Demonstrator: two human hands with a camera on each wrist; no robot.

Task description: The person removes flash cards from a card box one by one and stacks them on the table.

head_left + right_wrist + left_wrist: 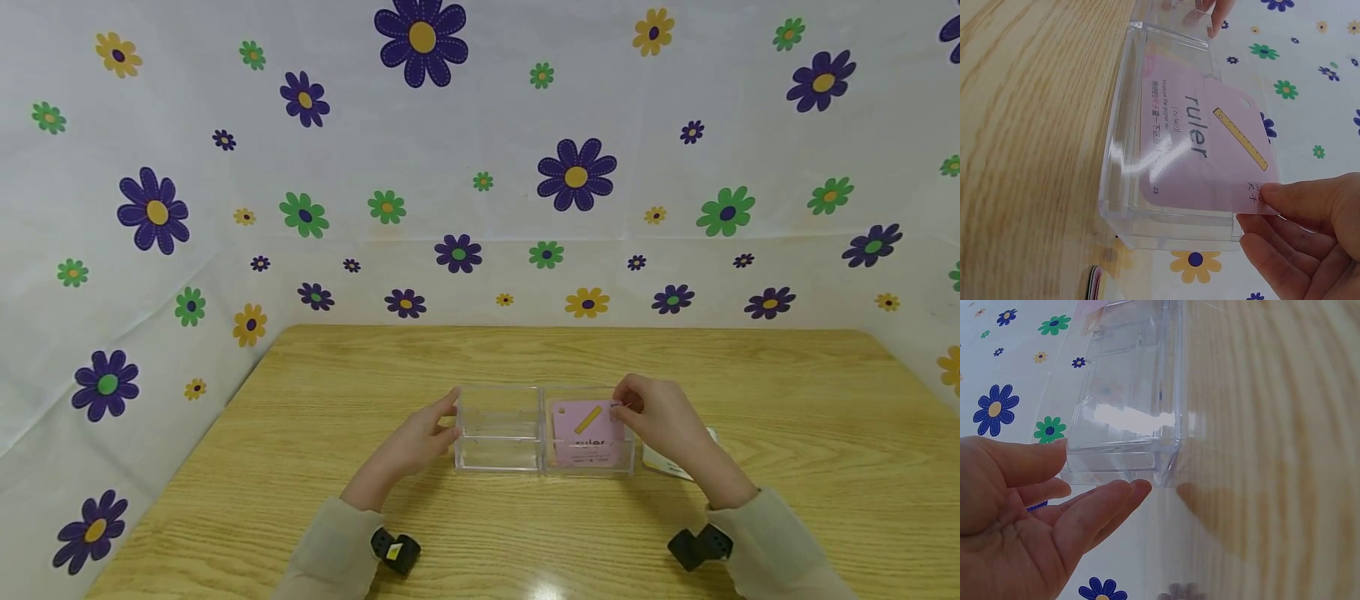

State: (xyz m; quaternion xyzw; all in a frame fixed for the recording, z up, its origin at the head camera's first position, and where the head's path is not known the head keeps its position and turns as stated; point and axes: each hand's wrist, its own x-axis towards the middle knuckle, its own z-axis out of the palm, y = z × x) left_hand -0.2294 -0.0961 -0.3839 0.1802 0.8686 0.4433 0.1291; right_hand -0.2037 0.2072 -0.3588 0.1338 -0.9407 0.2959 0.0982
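A clear plastic box (pixel 498 469) with two compartments stands on the table. My left hand (pixel 423 433) is at its left end, fingers fairly straight and fingertips against the clear wall, as the left wrist view (pixel 1041 512) shows. In the right compartment stands a pink flash card (pixel 570 429) printed "ruler", with a yellow ruler picture and a punched corner hole. My right hand (pixel 660 417) pinches its upper right corner between thumb and fingers. The right wrist view shows the pink card (pixel 1179 162) partly behind the clear front wall. A yellowish edge shows behind it.
More cards (pixel 663 464) lie on the wooden table (pixel 337 367) just right of the box, partly hidden by my right wrist. A white flower-print cloth (pixel 480 217) hangs behind the table and along its sides.
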